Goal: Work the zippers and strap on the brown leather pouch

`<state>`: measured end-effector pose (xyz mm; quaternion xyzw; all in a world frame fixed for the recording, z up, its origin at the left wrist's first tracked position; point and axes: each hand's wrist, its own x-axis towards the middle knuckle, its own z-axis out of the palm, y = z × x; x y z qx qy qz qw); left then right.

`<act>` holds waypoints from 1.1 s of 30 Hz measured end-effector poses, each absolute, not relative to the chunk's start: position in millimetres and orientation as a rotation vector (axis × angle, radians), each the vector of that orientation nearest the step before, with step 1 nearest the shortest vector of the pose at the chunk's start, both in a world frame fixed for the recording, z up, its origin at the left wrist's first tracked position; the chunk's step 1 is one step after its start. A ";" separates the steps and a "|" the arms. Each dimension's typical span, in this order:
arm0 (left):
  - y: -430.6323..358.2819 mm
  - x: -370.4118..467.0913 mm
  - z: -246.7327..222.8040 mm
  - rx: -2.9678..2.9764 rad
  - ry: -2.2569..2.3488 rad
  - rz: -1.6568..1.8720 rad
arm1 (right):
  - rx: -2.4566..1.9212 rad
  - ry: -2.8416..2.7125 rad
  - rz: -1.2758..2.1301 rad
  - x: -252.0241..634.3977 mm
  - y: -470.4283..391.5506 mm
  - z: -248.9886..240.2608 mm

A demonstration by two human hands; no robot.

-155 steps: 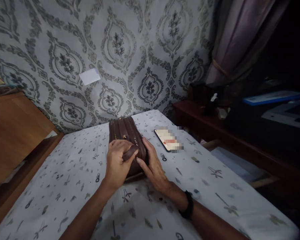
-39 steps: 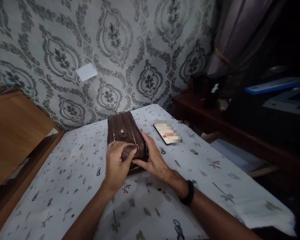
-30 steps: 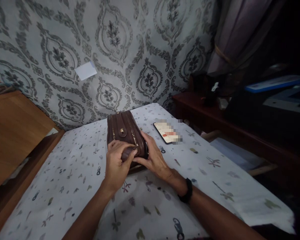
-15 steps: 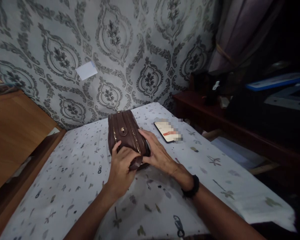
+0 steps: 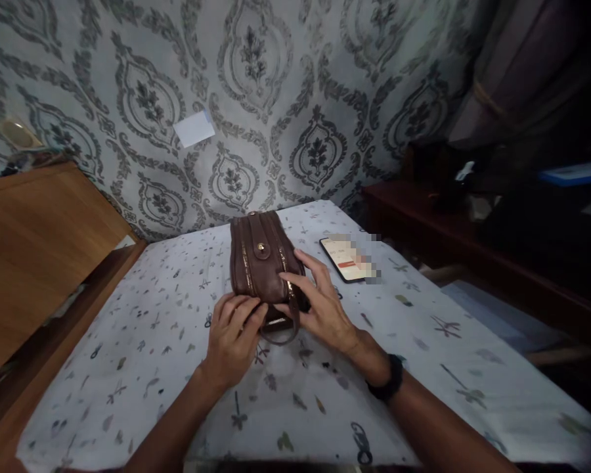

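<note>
A brown leather bag (image 5: 266, 266) with gold zips and a round gold stud lies on the patterned white cloth (image 5: 142, 341). At its near left corner, my left hand (image 5: 234, 335) has its fingers bent together against the bag's near end. My right hand (image 5: 325, 309) is at the near right corner, fingers spread over the side and the right zip, thumb near a brown strap loop (image 5: 288, 338). The loop hangs from the bag's near end between my hands. A short stretch of zip shows there.
A lit phone (image 5: 345, 259), partly pixelated, lies right of the bag. Wooden furniture (image 5: 44, 243) stands on the left, a dark red table (image 5: 423, 230) on the right. A white card (image 5: 194, 129) is on the patterned wall.
The view has shifted, so the bag appears farther right. My left hand has let go of the brown strap, which now hangs as a loop. The fingers of my right hand have spread more.
</note>
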<state>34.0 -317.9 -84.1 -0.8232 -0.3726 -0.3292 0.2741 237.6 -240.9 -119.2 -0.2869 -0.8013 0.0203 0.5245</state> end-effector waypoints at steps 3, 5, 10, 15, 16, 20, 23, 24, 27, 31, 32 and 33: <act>-314.2 34.8 -88.7 -2.184 -1.020 -0.840 | -0.707 -1.906 0.004 235.3 -239.6 -120.2; -311.7 35.3 -93.4 -2.161 -1.049 -0.788 | -0.739 -1.891 -0.025 232.5 -239.0 -120.5; -309.6 34.4 -102.3 -2.169 -1.080 -0.709 | -0.767 -1.875 -0.069 227.5 -239.0 -120.0; -316.5 32.4 -95.7 -2.255 -1.057 -0.841 | -0.737 -1.895 -0.072 231.2 -239.9 -121.5; -318.3 32.1 -93.5 -2.265 -1.054 -0.890 | -0.734 -1.890 -0.070 232.1 -240.3 -122.0; -321.8 32.7 -86.4 -2.312 -1.033 -1.015 | -0.738 -1.898 -0.070 234.3 -242.8 -122.1; -320.4 34.8 -81.8 -2.318 -0.992 -1.029 | -0.732 -1.903 -0.086 234.3 -245.7 -119.5; -319.8 35.5 -80.3 -2.318 -0.980 -1.022 | -0.727 -1.905 -0.095 234.2 -246.8 -118.6; -319.5 35.8 -76.0 -2.329 -0.950 -0.986 | -0.722 -1.906 -0.131 234.7 -250.4 -117.0; -321.9 32.5 -74.5 -2.346 -0.936 -0.951 | -0.717 -1.916 -0.161 239.2 -256.4 -117.1; -322.5 31.4 -75.0 -2.350 -0.937 -0.955 | -0.712 -1.922 -0.164 240.9 -258.1 -117.0; -322.9 30.3 -75.5 -2.354 -0.939 -0.964 | -0.705 -1.928 -0.168 242.6 -259.7 -116.7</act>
